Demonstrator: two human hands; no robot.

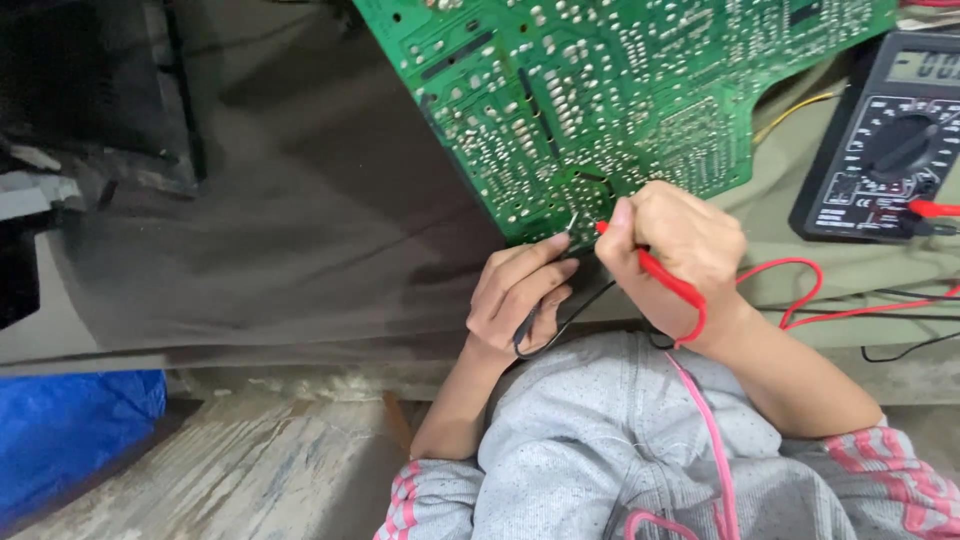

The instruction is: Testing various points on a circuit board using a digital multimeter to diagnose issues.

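Sitting at the upper right edge on the cloth: black multimeter, partly cropped. Showing at its top: rectangular grey-green display screen. Surrounding its round dial: fine white and red markings.

red probe, black probe on green board

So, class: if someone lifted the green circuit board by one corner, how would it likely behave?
The circuit board is a thin flat sheet, so probably stiff and light. Its face is dense with solder points, so likely fragile and prickly. A yellow wire beside it might tug.
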